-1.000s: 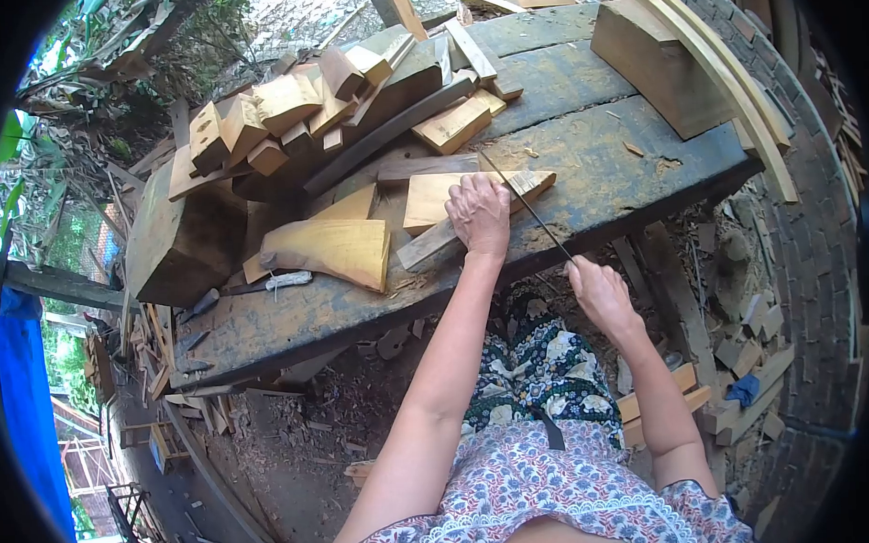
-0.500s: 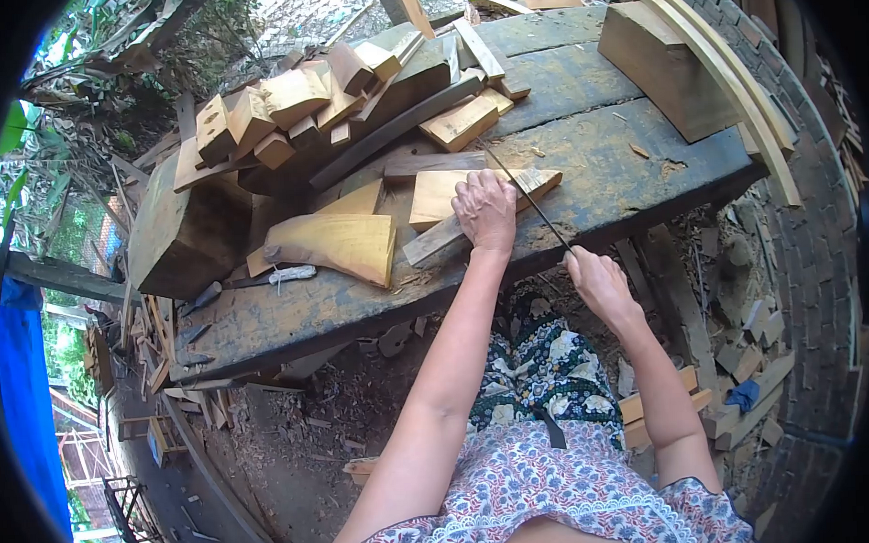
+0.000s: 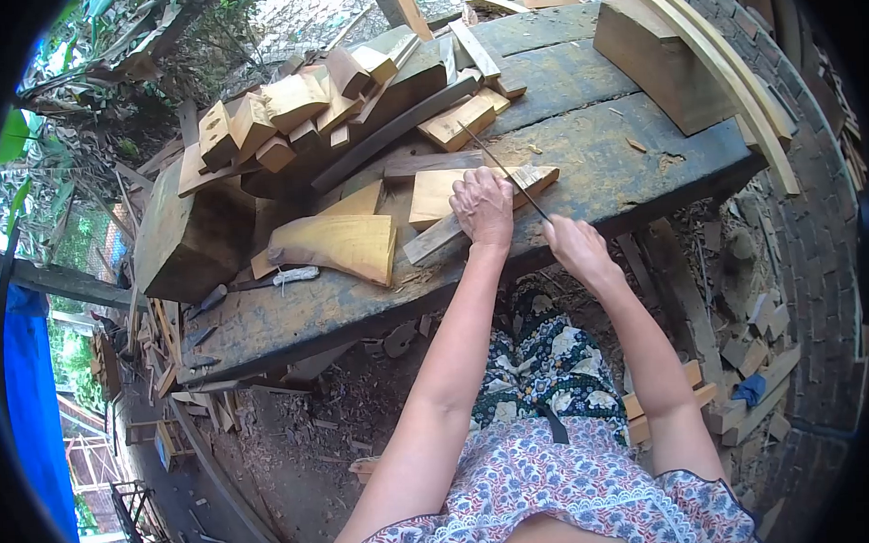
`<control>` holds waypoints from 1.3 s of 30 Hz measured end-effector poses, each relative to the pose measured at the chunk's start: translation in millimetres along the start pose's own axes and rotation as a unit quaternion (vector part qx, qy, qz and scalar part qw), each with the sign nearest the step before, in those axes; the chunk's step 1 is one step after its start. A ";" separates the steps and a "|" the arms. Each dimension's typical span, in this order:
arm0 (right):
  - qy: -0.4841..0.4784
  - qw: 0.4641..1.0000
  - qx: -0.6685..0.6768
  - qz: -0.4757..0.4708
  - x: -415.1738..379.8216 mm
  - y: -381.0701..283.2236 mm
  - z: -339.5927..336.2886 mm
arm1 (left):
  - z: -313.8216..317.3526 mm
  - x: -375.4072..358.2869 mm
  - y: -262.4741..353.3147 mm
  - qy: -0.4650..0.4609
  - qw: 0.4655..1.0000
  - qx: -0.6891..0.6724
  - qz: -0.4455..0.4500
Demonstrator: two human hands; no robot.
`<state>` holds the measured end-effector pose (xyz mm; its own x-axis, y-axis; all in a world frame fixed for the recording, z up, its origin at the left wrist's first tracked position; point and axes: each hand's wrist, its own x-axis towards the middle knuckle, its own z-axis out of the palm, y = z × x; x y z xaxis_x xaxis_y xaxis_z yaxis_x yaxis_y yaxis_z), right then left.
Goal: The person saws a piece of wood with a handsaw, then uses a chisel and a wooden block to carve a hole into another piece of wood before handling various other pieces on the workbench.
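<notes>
My left hand [image 3: 483, 205] is closed over a pale wood piece [image 3: 432, 197] and a greyish wood strip [image 3: 433, 241], pressing them down near the front edge of the workbench [image 3: 583, 151]. In my right hand [image 3: 577, 247] is the near end of a long thin dark blade [image 3: 526, 196], which looks like a saw seen edge-on. It lies across the wood just right of my left hand, its far end pointing up and left. Its handle is hidden in my fist. Left of my hands rests a curved yellowish wood piece [image 3: 338, 244].
Several wood offcuts [image 3: 294, 96] are piled at the bench's back left, by a large dark block [image 3: 194, 237]. A big timber block [image 3: 662, 62] and long curved strips [image 3: 724, 56] stand at right. A whitish-handled tool [image 3: 296, 274] lies at front left. Scrap wood [image 3: 753, 356] litters the ground.
My right hand has pushed the blade forward and to the left, so its tip reaches farther over the bench. My left hand stays in place on the wood.
</notes>
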<state>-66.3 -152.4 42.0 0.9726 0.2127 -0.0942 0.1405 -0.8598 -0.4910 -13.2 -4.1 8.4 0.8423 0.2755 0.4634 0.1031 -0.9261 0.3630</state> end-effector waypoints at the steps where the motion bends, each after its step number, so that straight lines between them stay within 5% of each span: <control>1: -0.003 1.000 0.000 0.001 -15.3 2.1 -2.1 | 0.1 -1.7 -0.1 0.000 1.000 0.001 0.000; 6: -0.039 0.998 -0.018 0.045 -39.1 4.8 -21.1 | 0.9 -3.8 -2.8 -0.011 1.000 -0.003 0.004; 14: 0.000 1.000 -0.008 -0.011 28.8 -9.3 5.7 | -1.2 -1.7 -1.4 -0.003 1.000 -0.008 0.003; 22: -0.047 0.997 -0.003 0.067 -42.4 3.8 -12.9 | 1.0 -1.5 -1.7 0.003 1.000 -0.002 0.010; 32: 0.005 1.000 -0.007 -0.020 32.9 -12.2 8.5 | 0.8 -0.5 -2.3 -0.003 1.000 -0.004 0.003; 39: -0.007 0.999 0.008 0.039 -38.0 6.6 -2.0 | 0.9 -0.7 -1.8 -0.010 1.000 0.006 0.003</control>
<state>-102.0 -167.1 44.0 0.9778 0.1512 -0.1449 0.0605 -0.8662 -0.4960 -13.5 -2.8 6.6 0.8535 0.2648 0.4487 0.1047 -0.9309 0.3501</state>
